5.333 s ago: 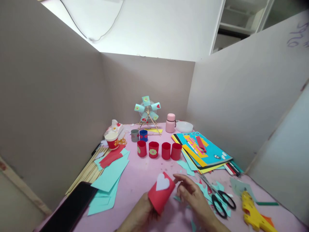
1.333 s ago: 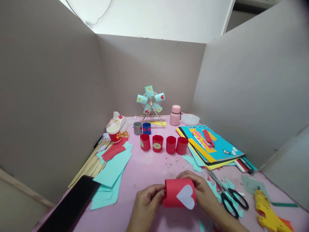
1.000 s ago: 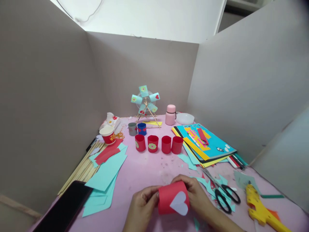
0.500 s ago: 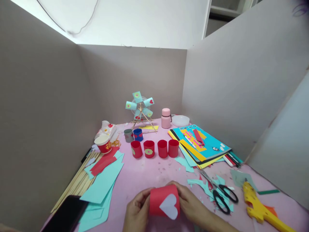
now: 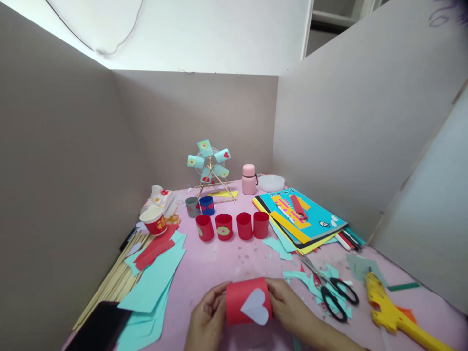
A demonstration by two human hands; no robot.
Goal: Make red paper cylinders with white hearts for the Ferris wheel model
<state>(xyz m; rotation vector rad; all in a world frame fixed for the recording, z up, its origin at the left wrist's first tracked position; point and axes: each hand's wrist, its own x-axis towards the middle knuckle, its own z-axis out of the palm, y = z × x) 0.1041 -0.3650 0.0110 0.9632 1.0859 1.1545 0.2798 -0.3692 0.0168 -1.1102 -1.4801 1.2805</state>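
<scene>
Both my hands hold a red paper cylinder (image 5: 237, 300) with a white heart (image 5: 255, 307) stuck on its front, low over the pink table (image 5: 226, 263). My left hand (image 5: 205, 317) grips its left side, fingers curled. On the other side, my right hand (image 5: 288, 307) clasps it the same way. A row of several smaller red paper cylinders (image 5: 232, 225) stands farther back on the table.
Black scissors (image 5: 334, 292) and a yellow glue gun (image 5: 393, 314) lie at the right. Coloured paper sheets (image 5: 300, 217) are stacked behind them. Teal paper (image 5: 153, 280), wooden sticks (image 5: 109, 287) and a black phone (image 5: 97, 331) lie left. A paper ferris wheel (image 5: 208, 165) and pink bottle (image 5: 249, 179) stand at the back.
The cylinder was tilted in my left hand with the right hand beside it; now both hands hold it level with the heart facing me. The view has drifted slightly.
</scene>
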